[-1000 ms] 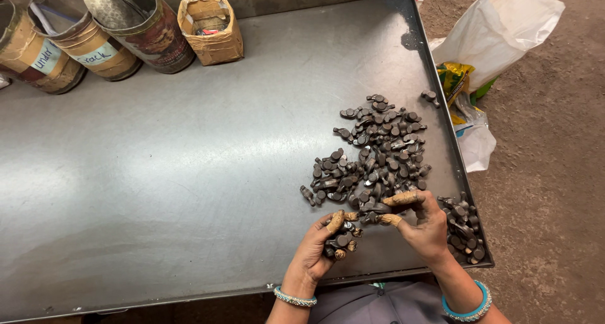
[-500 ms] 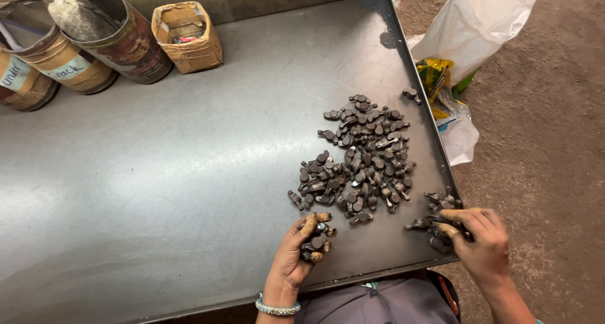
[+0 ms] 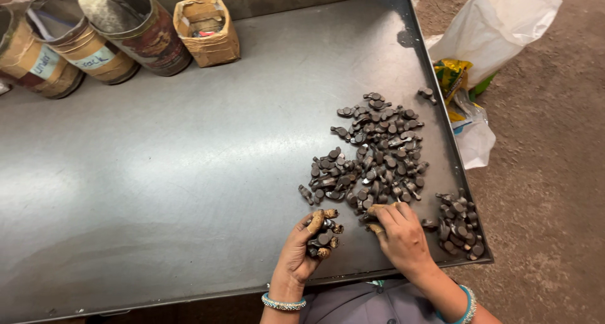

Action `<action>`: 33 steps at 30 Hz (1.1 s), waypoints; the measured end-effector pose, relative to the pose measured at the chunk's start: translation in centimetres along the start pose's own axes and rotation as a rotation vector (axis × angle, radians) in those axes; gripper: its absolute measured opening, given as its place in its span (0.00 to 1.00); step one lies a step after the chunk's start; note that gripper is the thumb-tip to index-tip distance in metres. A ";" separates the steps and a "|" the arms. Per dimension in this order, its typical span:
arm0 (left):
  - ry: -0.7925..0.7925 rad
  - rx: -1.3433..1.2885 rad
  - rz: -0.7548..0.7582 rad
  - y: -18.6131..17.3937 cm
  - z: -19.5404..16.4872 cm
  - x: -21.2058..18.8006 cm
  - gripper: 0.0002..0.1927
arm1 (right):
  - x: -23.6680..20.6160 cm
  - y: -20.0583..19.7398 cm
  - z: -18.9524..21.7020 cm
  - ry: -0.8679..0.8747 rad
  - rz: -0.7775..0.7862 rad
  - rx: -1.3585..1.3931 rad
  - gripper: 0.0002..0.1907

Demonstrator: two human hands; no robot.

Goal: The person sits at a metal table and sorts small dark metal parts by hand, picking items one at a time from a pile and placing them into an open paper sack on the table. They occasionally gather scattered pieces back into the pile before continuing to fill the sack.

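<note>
On metal tray, dark metal parts.

Beaded bangles on both wrists, left, right; grimy fingertips.

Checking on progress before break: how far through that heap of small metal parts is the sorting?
Done: a small batch lies apart at the tray's right corner. In hand: the left hand clutches several pieces, the right hand rests its fingertips on the heap's near edge. Left: the large pile on the metal tray, by far most of the pieces.
</note>
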State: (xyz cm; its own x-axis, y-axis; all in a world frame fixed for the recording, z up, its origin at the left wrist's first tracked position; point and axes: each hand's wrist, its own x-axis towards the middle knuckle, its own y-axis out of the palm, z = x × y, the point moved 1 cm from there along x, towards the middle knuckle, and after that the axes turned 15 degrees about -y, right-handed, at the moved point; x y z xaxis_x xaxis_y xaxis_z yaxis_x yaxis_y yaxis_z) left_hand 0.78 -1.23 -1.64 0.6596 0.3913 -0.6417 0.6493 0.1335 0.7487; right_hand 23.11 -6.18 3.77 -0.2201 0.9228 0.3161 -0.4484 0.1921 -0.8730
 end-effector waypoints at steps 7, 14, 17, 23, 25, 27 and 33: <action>0.016 -0.055 -0.040 -0.4 0.0 0.3 0.15 | -1.1 -0.1 0.5 -0.012 0.052 0.141 0.20; 0.009 -0.026 0.026 0.5 0.1 0.5 0.16 | -1.2 1.0 -2.3 0.469 -0.121 0.769 0.14; 0.004 -0.013 0.048 0.5 0.0 0.3 0.17 | -1.3 1.3 -3.5 0.612 -0.270 1.328 0.15; -0.009 -0.023 0.053 0.1 -0.1 0.3 0.17 | -1.7 0.8 -4.3 0.707 -0.290 1.568 0.15; -0.008 -0.028 0.024 0.0 0.0 0.5 0.17 | -1.7 0.7 -4.4 0.750 -0.275 1.614 0.15; -0.003 -0.030 -0.015 -0.1 0.0 0.6 0.16 | -1.7 0.6 -4.6 0.775 -0.260 1.671 0.16; -0.005 -0.015 0.071 -0.2 0.0 0.6 0.17 | -1.8 0.7 -4.9 0.798 -0.206 1.845 0.22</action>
State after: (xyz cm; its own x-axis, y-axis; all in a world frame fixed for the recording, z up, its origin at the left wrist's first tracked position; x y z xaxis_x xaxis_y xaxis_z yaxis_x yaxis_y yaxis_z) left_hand 1.09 -1.05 -2.15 0.7058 0.3961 -0.5873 0.5949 0.1186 0.7950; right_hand 27.41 -6.12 0.79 0.0656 0.9475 -0.3129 -0.7015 0.2668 0.6608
